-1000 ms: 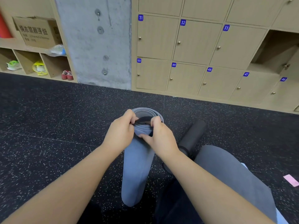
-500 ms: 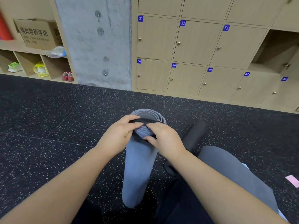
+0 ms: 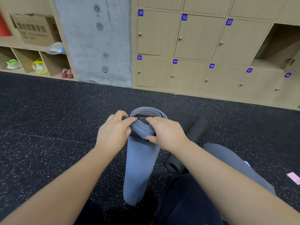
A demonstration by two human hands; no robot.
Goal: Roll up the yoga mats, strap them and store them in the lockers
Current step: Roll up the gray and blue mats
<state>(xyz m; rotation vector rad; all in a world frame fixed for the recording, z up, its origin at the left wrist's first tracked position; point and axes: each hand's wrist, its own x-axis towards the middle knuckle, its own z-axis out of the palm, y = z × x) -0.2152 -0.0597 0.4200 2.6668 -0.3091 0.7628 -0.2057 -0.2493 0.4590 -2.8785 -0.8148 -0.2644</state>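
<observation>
A rolled grey-blue yoga mat (image 3: 141,163) stands upright on the floor in front of me. A black strap (image 3: 139,118) lies stretched across its top end. My left hand (image 3: 113,132) pinches the strap at the roll's left side. My right hand (image 3: 167,132) holds the strap at the right side, thumb under the roll's near edge. A rolled black mat (image 3: 191,142) lies on the floor just right of it. An open locker (image 3: 279,47) shows at the upper right among closed numbered lockers (image 3: 194,36).
Black speckled rubber floor (image 3: 48,127) all around. A concrete pillar (image 3: 97,39) stands ahead on the left. Shoe cubbies (image 3: 32,62) and a cardboard box (image 3: 35,28) are at far left. My knee in grey trousers (image 3: 227,161) is at right, a pink slip (image 3: 293,177) beyond it.
The hands have spread the strap wider across the top of the grey-blue roll and moved down around its rim. The roll stays upright in the same spot.
</observation>
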